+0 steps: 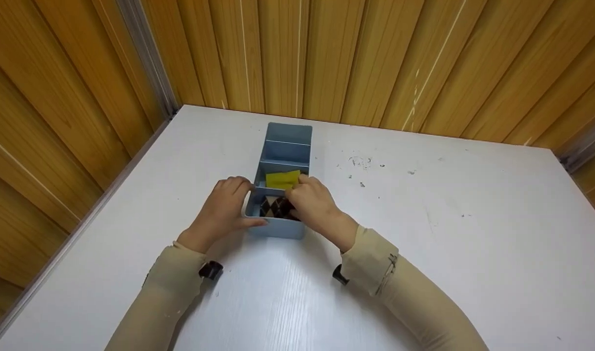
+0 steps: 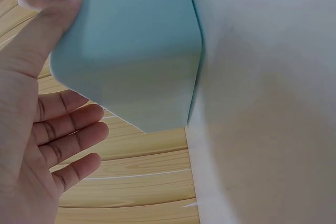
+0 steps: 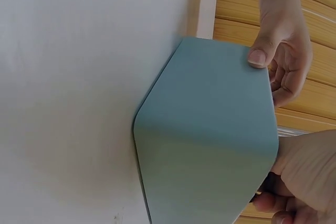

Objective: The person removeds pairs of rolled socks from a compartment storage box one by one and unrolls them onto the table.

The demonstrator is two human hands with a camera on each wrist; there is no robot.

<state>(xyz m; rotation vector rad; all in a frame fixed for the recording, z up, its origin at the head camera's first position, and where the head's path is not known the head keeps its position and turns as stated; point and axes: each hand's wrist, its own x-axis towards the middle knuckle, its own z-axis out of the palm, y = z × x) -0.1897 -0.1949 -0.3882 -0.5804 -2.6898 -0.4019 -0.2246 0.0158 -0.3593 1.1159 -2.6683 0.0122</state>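
A long blue-grey divided box stands on the table. In its nearest compartment lies a folded dark cloth with a diamond pattern. My right hand reaches over the right wall and pinches this cloth; a dark bit of it shows at the fingers in the right wrist view. My left hand holds the box at its near left corner, thumb on the near wall, fingers along the left side. In the left wrist view these fingers are loosely bent. A folded yellow cloth sits in the compartment behind.
Two further compartments at the far end of the box show bare floors. The white table has dark scuff marks to the right of the box. Wood-look panels stand along the back and left sides.
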